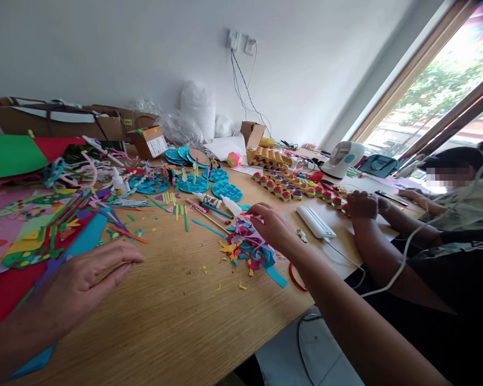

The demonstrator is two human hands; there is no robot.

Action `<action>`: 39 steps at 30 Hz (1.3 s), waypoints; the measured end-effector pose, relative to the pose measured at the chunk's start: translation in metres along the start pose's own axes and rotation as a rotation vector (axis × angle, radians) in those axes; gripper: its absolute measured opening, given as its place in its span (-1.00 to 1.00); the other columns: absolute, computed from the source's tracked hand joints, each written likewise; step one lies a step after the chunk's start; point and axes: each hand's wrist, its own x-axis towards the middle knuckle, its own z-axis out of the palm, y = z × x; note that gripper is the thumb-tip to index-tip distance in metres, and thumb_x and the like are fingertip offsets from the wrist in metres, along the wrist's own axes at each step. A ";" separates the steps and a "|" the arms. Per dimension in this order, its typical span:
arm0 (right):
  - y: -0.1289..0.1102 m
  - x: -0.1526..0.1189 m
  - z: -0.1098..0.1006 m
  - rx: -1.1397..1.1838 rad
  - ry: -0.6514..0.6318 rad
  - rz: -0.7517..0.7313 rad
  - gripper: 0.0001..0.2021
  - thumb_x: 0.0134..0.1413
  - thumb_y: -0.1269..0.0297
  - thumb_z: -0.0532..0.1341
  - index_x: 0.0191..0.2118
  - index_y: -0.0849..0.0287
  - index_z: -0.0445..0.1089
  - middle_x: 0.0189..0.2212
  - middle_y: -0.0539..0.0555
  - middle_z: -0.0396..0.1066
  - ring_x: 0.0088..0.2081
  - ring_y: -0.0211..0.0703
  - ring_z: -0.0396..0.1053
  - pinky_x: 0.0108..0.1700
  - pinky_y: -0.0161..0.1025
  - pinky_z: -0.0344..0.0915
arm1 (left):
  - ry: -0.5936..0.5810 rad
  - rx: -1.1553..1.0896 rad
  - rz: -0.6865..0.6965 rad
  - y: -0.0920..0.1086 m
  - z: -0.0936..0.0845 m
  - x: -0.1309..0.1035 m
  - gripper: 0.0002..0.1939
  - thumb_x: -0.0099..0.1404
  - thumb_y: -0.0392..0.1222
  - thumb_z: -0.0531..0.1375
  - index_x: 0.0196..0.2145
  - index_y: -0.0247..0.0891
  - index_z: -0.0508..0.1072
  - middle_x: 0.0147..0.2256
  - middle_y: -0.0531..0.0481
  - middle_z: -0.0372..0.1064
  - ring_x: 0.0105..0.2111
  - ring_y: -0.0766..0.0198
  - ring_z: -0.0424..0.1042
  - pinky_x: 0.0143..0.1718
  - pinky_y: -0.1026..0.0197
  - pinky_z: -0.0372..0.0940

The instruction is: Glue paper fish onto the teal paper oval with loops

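Note:
My left hand (pixel 89 274) is over the front left of the wooden table, beside a red sheet. Its thumb and fingers come together in a pinch; whatever may be between the tips is too small to make out. Farther right, my right hand (pixel 269 225) hovers at a heap of cut paper scraps (pixel 254 245) in purple, blue, red and yellow. Its fingers are bent with a gap showing, and I see nothing held in them. A white-capped glue bottle (pixel 230 206) lies just beyond that hand, near thin sticks and a blue strip (pixel 209 228).
Blue scalloped discs (pixel 227 191) lie behind the glue. Painted egg-carton pieces (pixel 290 188) stretch to the right, near a white power strip (pixel 316 222) with a cord. Another person's hands (pixel 362 205) rest at the right. Colourful felt sheets (pixel 8 214) cover the left side.

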 end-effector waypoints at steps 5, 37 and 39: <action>-0.013 -0.019 0.008 0.446 -0.308 0.016 -0.87 -0.01 0.36 0.11 -0.34 0.17 0.40 -0.44 -0.01 0.41 -0.38 -0.25 0.34 -0.34 -0.32 0.24 | 0.023 -0.013 -0.032 -0.017 0.004 -0.025 -0.82 0.20 -0.06 0.07 -0.29 0.03 0.45 -0.27 0.23 0.47 -0.23 0.41 0.46 -0.20 0.54 0.25; -0.072 -0.072 0.038 0.012 -0.504 -0.377 -0.46 0.04 0.57 -0.08 0.18 0.20 0.07 0.05 0.19 0.28 0.03 -0.09 0.26 0.01 -0.17 0.19 | 0.147 -0.049 -0.039 -0.018 0.016 -0.051 -0.83 0.20 -0.08 0.08 -0.38 -0.03 0.48 -0.42 0.21 0.49 -0.42 0.42 0.49 -0.31 0.55 0.30; -0.063 -0.073 0.038 -0.128 -0.450 -0.270 -0.44 0.00 0.60 -0.09 0.18 0.28 0.06 0.03 0.26 0.29 0.02 -0.03 0.27 0.01 -0.11 0.20 | 0.136 -0.043 -0.081 -0.022 0.017 -0.057 -0.81 0.21 -0.06 0.07 -0.35 -0.03 0.47 -0.39 0.20 0.49 -0.40 0.42 0.49 -0.28 0.53 0.30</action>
